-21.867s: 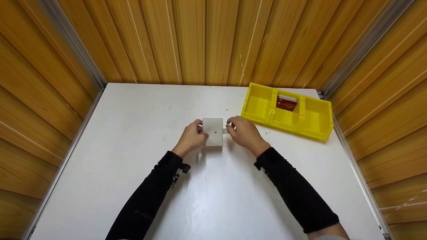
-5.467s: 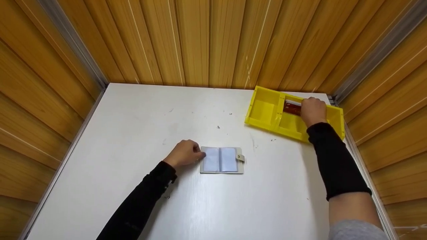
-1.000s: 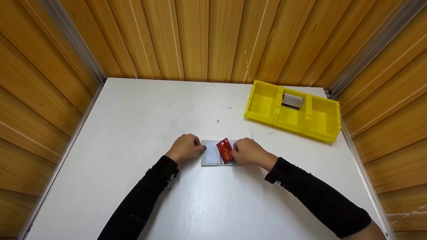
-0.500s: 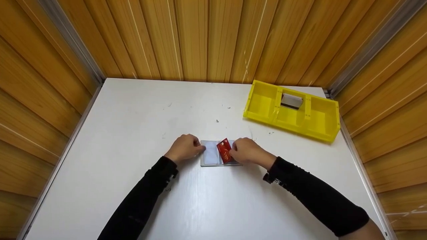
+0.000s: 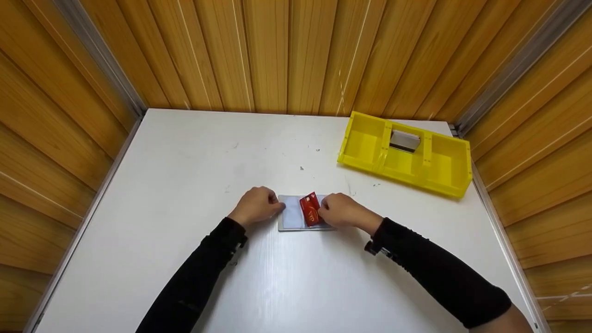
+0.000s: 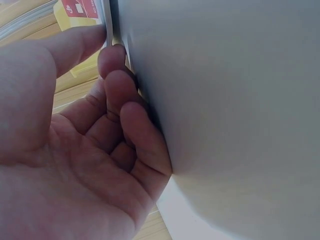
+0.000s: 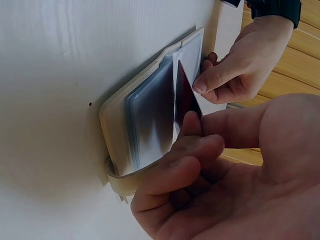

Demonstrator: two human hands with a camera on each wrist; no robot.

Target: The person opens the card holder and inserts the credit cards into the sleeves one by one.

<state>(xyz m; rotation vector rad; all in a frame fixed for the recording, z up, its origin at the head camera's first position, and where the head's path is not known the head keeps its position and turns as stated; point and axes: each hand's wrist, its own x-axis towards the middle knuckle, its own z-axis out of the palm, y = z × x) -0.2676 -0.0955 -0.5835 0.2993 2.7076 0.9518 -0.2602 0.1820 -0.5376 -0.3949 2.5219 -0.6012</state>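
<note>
Head: two hands (image 5: 255, 204) (image 5: 341, 210), one red card (image 5: 309, 209), one holder (image 5: 292, 213).

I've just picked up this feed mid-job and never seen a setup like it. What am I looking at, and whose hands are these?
There's no machine here: a person works with two bare hands. The wide picture comes from a camera on the head, looking down; the two close-ups come from cameras on the wrists. On the white table lies an open card holder with clear sleeves. The left hand pinches its left edge. The right hand holds a red card marked VIP, tilted over the holder; I can't tell whether it has entered a sleeve. Farther back on the right sits a three-compartment yellow tray, with a stack of cards in its middle compartment.
</note>
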